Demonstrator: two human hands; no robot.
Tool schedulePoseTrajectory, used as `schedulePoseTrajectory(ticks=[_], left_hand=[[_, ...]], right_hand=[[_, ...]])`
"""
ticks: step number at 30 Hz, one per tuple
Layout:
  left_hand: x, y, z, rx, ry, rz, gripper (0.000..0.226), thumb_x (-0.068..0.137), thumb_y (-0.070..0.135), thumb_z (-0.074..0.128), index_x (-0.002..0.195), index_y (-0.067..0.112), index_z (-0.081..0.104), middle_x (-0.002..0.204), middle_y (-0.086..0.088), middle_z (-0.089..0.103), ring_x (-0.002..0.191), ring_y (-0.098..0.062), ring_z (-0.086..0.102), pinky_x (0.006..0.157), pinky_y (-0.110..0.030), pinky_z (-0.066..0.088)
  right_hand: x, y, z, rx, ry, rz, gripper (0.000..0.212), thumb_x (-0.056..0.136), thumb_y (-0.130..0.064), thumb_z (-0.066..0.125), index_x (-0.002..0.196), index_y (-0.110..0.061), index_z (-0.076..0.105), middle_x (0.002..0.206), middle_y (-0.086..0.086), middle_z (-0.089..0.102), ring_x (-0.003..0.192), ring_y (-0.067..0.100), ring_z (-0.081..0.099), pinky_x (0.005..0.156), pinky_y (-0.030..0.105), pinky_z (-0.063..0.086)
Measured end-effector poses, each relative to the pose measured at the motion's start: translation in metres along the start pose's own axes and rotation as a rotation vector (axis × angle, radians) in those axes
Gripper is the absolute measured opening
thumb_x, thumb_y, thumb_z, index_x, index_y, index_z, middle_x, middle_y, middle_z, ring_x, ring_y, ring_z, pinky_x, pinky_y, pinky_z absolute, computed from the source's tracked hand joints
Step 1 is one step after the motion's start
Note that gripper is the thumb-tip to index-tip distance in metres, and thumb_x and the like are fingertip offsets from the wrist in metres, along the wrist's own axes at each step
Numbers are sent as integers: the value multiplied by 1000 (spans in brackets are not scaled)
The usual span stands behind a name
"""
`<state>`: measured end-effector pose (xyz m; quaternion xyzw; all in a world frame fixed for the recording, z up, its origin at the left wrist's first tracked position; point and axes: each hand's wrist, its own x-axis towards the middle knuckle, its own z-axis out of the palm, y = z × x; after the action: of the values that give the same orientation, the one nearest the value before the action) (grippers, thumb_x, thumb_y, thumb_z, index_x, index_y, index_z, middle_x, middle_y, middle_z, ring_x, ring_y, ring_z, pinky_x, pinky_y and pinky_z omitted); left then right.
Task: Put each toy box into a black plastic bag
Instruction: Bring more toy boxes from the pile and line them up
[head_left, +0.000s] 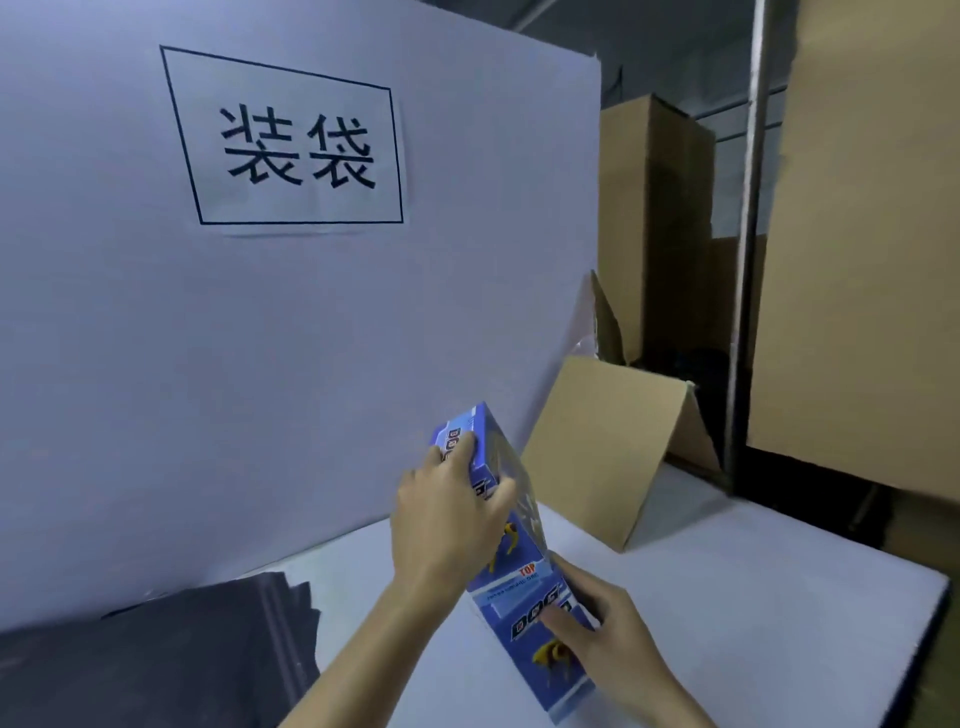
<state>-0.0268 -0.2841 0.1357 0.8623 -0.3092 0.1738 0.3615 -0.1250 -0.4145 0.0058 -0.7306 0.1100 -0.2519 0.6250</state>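
Both hands (447, 525) around upright toy box (511, 545)

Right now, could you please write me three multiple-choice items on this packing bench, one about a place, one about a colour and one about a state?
1. Where does the pile of flat black plastic bags lie on the white table?
A. far right edge
B. left of the hands
C. inside the folded brown cardboard sheet

2. What is the main colour of the rectangular cardboard toy box?
A. blue
B. red
C. green

3. How is the toy box held?
A. lying flat, untouched
B. already bagged
C. tilted, gripped by both hands

Answers: 1 B, the bags lie at lower left. 2 A, its printed faces are blue. 3 C, the left hand grips its upper end and the right hand its lower part.
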Motion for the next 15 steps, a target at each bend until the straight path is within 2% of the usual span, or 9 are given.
schedulePoseTrajectory(ticks=[3,5,7,10,13,15], left_hand=[[2,3,17,31,45,65,41,88,46,51,125,31,51,114,6,57,95,-24,49,68,-31,39],[5,6,25,106,63,117,45,91,48,50,133,31,46,126,6,52,104,-24,43,71,-33,45],[8,3,31,239,91,152,52,93,50,48,140,30,41,140,3,44,114,-27,40,74,-35,50],[11,-17,40,465,72,133,61,96,54,40,149,28,27,156,-7,27,133,-33,31,80,-34,52],[3,-44,56,556,2,64,65,98,58,36,152,27,17,162,-10,15,143,-38,20,92,-35,52],[-10,-58,72,568,-51,31,65,98,59,33,152,28,16,162,-10,13,144,-38,17,95,-34,51]], right_hand=[[8,13,-7,51,21,-4,45,92,-15,67,134,-26,58,114,-1,75,97,26,73,72,35,60],[14,20,-15,76,98,-8,42,94,-15,63,135,-24,58,107,3,76,85,31,73,65,34,58],[20,32,-25,111,189,13,39,95,-8,62,132,-19,60,108,-2,76,87,22,73,65,30,56],[20,49,-30,66,256,47,42,95,-3,62,131,-25,59,120,-6,72,103,8,70,73,19,54],[16,59,-28,23,274,84,50,91,-9,69,131,-34,53,118,-18,69,104,-4,65,77,15,55],[16,61,-23,-12,261,86,54,87,-13,74,129,-38,51,116,-24,66,104,-9,63,78,15,56]])
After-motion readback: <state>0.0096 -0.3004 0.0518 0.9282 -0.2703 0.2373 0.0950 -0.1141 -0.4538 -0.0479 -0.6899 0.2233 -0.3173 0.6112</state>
